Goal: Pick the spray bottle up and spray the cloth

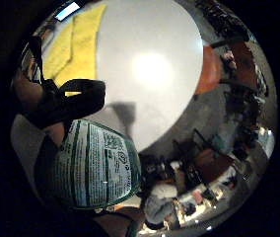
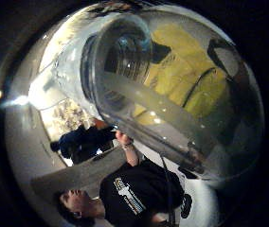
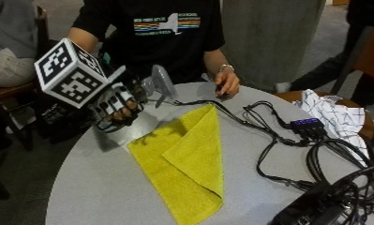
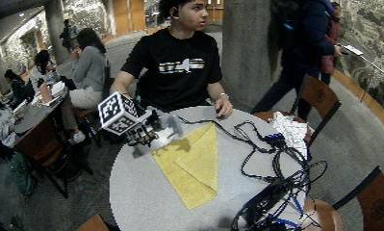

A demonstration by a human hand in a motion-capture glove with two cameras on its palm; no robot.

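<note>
Yellow cloth (image 3: 190,161), folded, lies on the round grey table (image 3: 93,187) nearest the outside camera. At its ten o'clock the gloved right hand (image 3: 115,107) holds the clear spray bottle (image 3: 150,89) above the table edge, fingers curled round its body, nozzle toward the cloth. Its green-and-white label (image 1: 98,165) carries print too small to read. At one o'clock, the bare hand (image 3: 227,84) rests on the table.

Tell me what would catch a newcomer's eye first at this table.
The yellow cloth stands out first, lying folded in the middle of the round grey table. Next comes the gloved right hand at the table's edge beside the cloth, its fingers curled round a clear spray bottle held above the table. A tangle of black cables sprawls on the cloth's other side.
</note>
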